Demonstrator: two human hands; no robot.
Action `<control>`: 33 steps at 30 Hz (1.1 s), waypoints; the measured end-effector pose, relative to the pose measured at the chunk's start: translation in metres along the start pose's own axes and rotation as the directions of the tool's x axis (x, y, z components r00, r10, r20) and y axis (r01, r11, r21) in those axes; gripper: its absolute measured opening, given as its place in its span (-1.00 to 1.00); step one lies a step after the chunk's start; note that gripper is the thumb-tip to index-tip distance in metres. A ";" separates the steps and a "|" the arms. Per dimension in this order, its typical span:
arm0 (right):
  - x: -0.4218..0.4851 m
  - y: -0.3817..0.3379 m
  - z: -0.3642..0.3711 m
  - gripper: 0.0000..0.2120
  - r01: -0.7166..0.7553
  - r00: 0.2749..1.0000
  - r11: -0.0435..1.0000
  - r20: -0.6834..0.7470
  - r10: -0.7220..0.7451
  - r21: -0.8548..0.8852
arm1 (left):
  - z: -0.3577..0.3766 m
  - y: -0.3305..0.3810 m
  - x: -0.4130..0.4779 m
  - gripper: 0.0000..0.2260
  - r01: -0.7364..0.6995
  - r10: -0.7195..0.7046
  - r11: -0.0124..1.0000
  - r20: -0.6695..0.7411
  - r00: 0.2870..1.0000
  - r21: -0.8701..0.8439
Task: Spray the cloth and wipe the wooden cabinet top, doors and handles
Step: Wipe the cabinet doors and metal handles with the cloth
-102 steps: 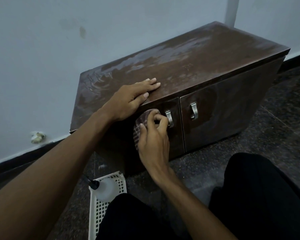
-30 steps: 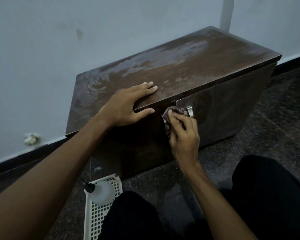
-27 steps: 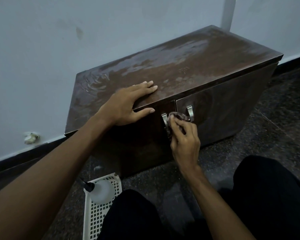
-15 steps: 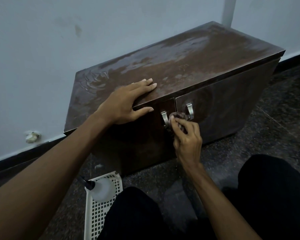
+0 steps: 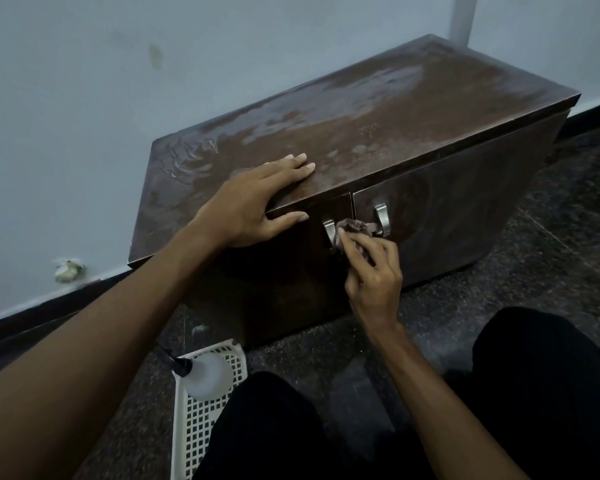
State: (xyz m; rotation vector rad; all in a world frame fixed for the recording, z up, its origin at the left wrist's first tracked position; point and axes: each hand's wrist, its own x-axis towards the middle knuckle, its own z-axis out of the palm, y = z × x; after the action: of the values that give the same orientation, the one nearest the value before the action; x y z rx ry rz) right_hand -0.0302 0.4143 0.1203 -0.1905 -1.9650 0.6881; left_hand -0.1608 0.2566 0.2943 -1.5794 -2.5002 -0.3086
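The dark wooden cabinet point(image 5: 413, 133) stands against the wall, its top streaked with wet patches. My left hand point(image 5: 253, 206) lies flat on the top's front edge, thumb hooked over the left door. My right hand point(image 5: 371, 268) grips a bunched brownish cloth point(image 5: 354, 227) and presses it against the door fronts between the left metal handle point(image 5: 329, 232) and the right metal handle point(image 5: 381, 218). The cloth touches the left handle's side. A white spray bottle point(image 5: 207, 375) with a black nozzle lies in a basket on the floor.
A white perforated plastic basket point(image 5: 198, 431) sits on the dark speckled floor by my left knee. My legs in black trousers point(image 5: 551, 393) fill the lower right. A pale wall with a dark skirting runs behind the cabinet, and a white pipe point(image 5: 463, 15) rises at the back.
My right hand with the cloth moved from the left door face over to the handles and has been rubbing between them. My left hand stayed on the top.
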 end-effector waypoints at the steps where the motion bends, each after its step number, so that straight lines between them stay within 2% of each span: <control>1: -0.006 0.003 0.000 -0.63 -0.008 1.000 1.000 0.026 0.008 -0.002 | 0.000 0.000 0.000 -0.38 0.000 0.000 1.000 -0.002 1.000 -0.001; 6: -0.013 0.007 -0.005 -0.60 -0.070 0.994 0.995 0.090 0.064 0.067 | 0.000 0.001 0.000 -0.38 -0.001 0.001 1.000 -0.002 1.000 -0.003; 9: 0.002 -0.009 -0.010 -0.62 -0.181 0.982 0.969 0.087 0.168 0.169 | 0.000 0.001 0.000 -0.38 0.003 -0.003 1.000 0.003 1.000 -0.002; 12: 0.018 -0.019 -0.012 -0.63 -0.283 0.957 0.940 0.117 0.265 0.188 | 0.000 0.001 0.000 -0.38 0.004 -0.005 1.000 0.004 1.000 0.005; 14: 0.022 -0.023 -0.015 -0.63 -0.319 0.942 0.933 0.162 0.293 0.168 | 0.000 0.001 0.000 -0.38 0.001 -0.001 1.000 0.000 1.000 0.002; 18: 0.015 -0.029 -0.017 -0.64 -0.285 0.934 0.958 0.224 0.280 -0.007 | -0.001 0.002 0.000 -0.38 -0.001 0.001 1.000 0.004 1.000 0.009; 22: 0.008 -0.028 -0.016 -0.58 -0.273 0.935 0.960 0.218 0.280 -0.060 | -0.001 0.004 -0.001 -0.38 0.006 -0.006 1.000 -0.002 1.000 0.030; 24: 0.013 -0.031 -0.015 -0.60 -0.389 0.901 0.921 0.217 0.376 0.019 | 0.000 0.004 -0.001 -0.38 0.015 -0.015 0.999 0.000 1.000 0.029; 26: 0.022 -0.036 -0.015 -0.60 -0.525 0.846 0.827 0.224 0.483 0.200 | 0.000 0.003 -0.001 -0.38 0.010 -0.010 1.000 0.002 1.000 0.027; 29: 0.036 -0.040 -0.016 -0.66 -0.589 0.808 0.739 0.216 0.548 0.328 | 0.000 0.001 -0.001 -0.38 0.005 -0.005 1.000 -0.004 1.000 0.029; 31: 0.036 -0.041 -0.020 -0.65 -0.546 0.837 0.790 0.220 0.501 0.279 | 0.000 0.001 -0.001 -0.38 0.006 -0.006 1.000 -0.003 1.000 0.025; 33: 0.030 -0.037 -0.023 -0.63 -0.456 0.880 0.878 0.223 0.420 0.146 | 0.000 0.001 0.000 -0.38 0.005 -0.005 1.000 -0.003 1.000 0.021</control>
State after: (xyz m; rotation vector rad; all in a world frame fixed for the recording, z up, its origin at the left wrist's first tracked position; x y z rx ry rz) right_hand -0.0192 0.4049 0.1714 -0.4791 -2.0323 1.2301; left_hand -0.1595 0.2569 0.2939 -1.5639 -2.4968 -0.2841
